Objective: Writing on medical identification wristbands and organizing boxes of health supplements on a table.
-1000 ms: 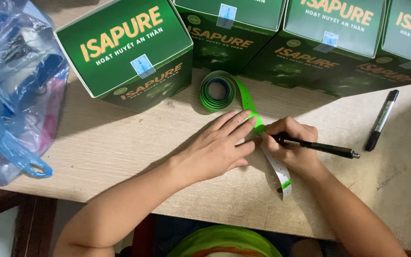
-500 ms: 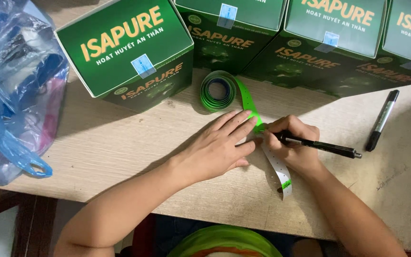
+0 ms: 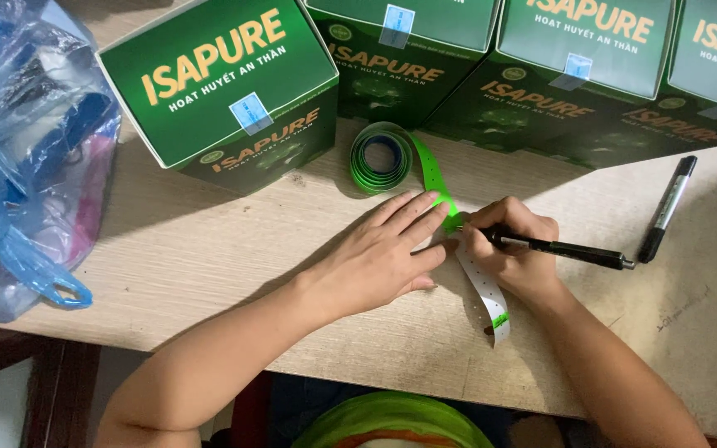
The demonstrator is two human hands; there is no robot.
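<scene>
One green strip unrolls from its coil across the wooden table, its white, hole-punched end lying between the hands. Left hand lies flat, fingers together, pressing the strip down. Right hand pinches a black pen, tip at the strip. Writing cleanly likely calls for firm pressure close beside the tip. A black marker lies just right; green boxes stand behind, a blue plastic bag far left.

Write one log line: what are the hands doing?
left hand: pressing green strip flat | right hand: holding black pen, tip on strip
</scene>
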